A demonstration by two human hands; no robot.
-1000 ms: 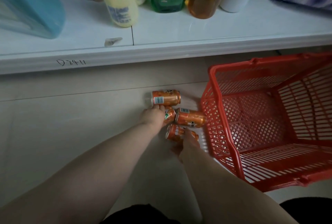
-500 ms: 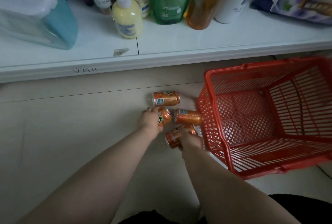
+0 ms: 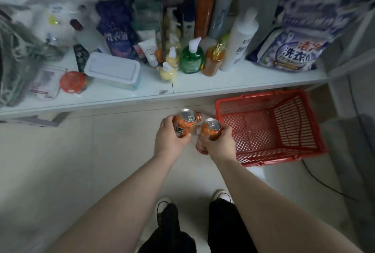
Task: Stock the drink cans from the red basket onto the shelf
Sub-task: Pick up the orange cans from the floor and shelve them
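1. Orange drink cans, one in each hand: the left hand (image 3: 169, 139) is wrapped around a can (image 3: 183, 123) with its silver top and pull tab tilted up toward the camera, and the right hand (image 3: 220, 143) grips a second can (image 3: 211, 129) the same way.
2. Both held cans are above the pale floor (image 3: 81, 161), just left of the red basket (image 3: 304, 151), and their sides nearly touch.
3. On the left can a green and white mark shows on the orange label; it is too blurred to read as a brand.
4. Two more orange cans show on the floor behind the hands: one (image 3: 198, 116) peeks out past the left can, another (image 3: 200, 148) lies below the right hand.
5. Red plastic mesh forms the basket, which sits on the floor under the shelf edge; no cans show inside it.
6. White shelf (image 3: 223, 85) above holds toiletries: a green pump bottle (image 3: 191, 57), yellow pump bottles (image 3: 167, 72), an amber bottle (image 3: 213, 60), a tall white bottle (image 3: 240, 43).
7. A purple and white bag (image 3: 290, 53) at the right carries Chinese characters and the word "DETERGENT".
8. A purple pouch (image 3: 117, 37) further left also bears Chinese characters, blurred.
9. A red-lidded jar (image 3: 73, 82) and a white-lidded box (image 3: 113, 71) stand at the left of the shelf.
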